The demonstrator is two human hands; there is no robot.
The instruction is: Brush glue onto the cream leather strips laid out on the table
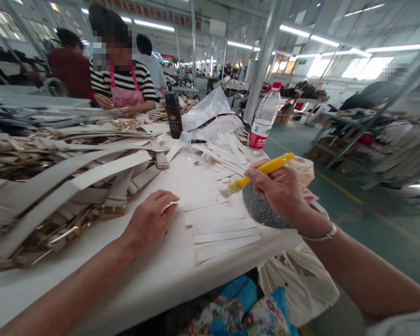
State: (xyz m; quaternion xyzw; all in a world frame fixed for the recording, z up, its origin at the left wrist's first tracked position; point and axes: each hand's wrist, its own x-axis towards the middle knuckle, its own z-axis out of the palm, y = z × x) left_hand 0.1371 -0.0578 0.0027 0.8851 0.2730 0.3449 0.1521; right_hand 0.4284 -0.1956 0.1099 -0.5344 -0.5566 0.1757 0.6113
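My right hand grips a brush by its yellow handle. Its whitish, clumped bristles hang over the table, pointing left. Below them, several thin white strips lie side by side on the white table surface. To the left of these strips is my left hand, its fingers pinched on a small thin white piece; most of that piece is hidden. A round dark speckled slab sits under my right hand, partly covered by it.
Strap pieces with gold buckles heap up on the left. A dark bottle, clear plastic bags and a red-capped water bottle stand at the back. Across the table, a person in a pink apron handles pieces.
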